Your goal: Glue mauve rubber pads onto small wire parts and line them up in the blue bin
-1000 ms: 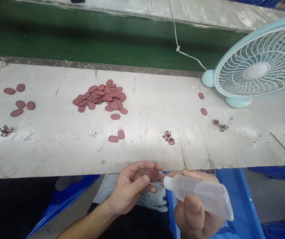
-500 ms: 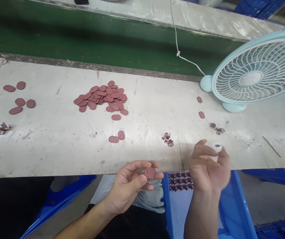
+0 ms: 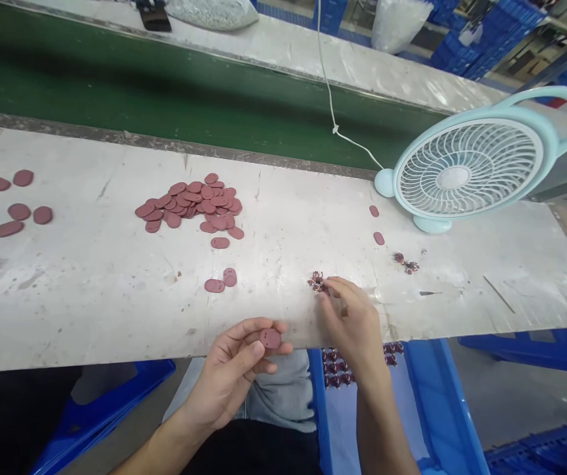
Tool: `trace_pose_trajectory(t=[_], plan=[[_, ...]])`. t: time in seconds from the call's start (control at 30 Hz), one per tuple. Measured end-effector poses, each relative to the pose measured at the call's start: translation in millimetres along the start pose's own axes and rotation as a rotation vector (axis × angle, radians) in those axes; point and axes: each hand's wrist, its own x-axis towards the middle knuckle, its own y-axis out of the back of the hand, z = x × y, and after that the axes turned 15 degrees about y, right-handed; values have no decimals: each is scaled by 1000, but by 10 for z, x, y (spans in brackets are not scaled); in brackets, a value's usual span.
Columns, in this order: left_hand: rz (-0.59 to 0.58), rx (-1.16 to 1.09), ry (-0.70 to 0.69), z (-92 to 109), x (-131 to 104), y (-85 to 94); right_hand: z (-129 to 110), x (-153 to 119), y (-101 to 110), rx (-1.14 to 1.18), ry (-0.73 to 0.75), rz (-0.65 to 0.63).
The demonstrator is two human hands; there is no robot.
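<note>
My left hand (image 3: 231,369) pinches a dark red oval disc (image 3: 270,338) between thumb and fingers, just over the table's front edge. Small holes show in the disc. My right hand (image 3: 355,323) reaches over the table, its thumb and index finger apart at a small cluster of dark red and white parts (image 3: 316,282). Whether the fingertips touch the cluster is hard to tell. Left of it lie a few loose discs (image 3: 214,285), and behind them a pile of such discs (image 3: 194,202).
A light blue fan (image 3: 454,177) stands at the back right, its white cord (image 3: 333,105) running over the green strip. Another small cluster (image 3: 406,264) and a dark pointed piece (image 3: 430,293) lie right. A blue tray (image 3: 442,396) with rows of parts sits below the edge.
My right hand has moved left to the small cluster, and the white item at its fingers is gone from them. A dark pointed piece now shows on the table. The view has shifted.
</note>
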Motion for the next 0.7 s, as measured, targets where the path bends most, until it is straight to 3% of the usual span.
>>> trace_pose_trajectory(t=[0.03, 0.1, 0.23, 0.43, 0.53, 0.7], plan=[[8, -3, 0, 0, -2, 3, 1, 27, -39, -177, 68, -79], [22, -5, -3, 3, -7, 10, 26, 54, -78, -303, 105, -136], [48, -1, -31, 12, -24, 22, 17, -9, -27, -280, -64, -119], [33, 51, -67, -11, -7, 12, -294, -248, 111, 284, -157, -55], [8, 104, -97, -47, 9, 9, -481, -371, 115, 571, -173, -135], [-9, 204, -133, -107, -15, 42, -624, -457, 9, 625, -308, -111]])
